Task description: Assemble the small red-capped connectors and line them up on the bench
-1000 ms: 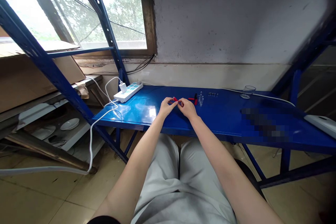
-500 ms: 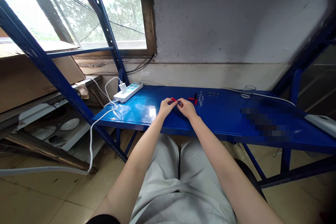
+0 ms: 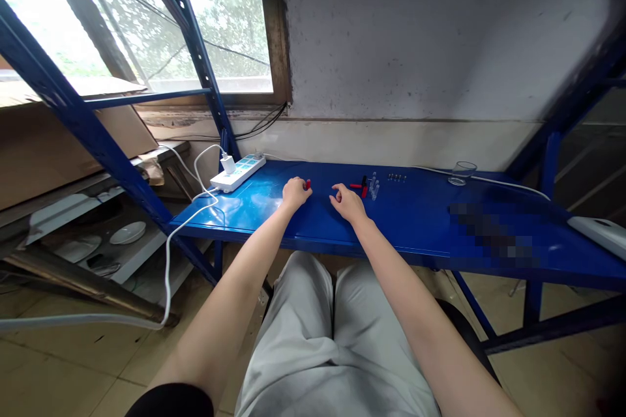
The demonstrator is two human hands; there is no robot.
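Note:
A small red part (image 3: 308, 184) pokes up from the fingers of my left hand (image 3: 295, 194), which are closed on it just above the blue table. My right hand (image 3: 348, 202) is apart from it to the right, index finger and thumb spread and the other fingers curled under. Right of that hand lie a small red and black T-shaped piece (image 3: 363, 187) and several small clear pieces (image 3: 374, 187). Behind them stands a row of tiny metallic pieces (image 3: 396, 177). The red part's lower end is hidden by my fingers.
A white power strip (image 3: 238, 173) with a plug and cable sits at the left end of the blue table (image 3: 415, 221). A clear glass (image 3: 462, 173) stands at the back right. A blurred dark object (image 3: 493, 231) and a white device (image 3: 599, 234) lie on the right.
My hands were together at the red part and are now separated. The left has moved left with the red part; the right has let go and its fingers have spread.

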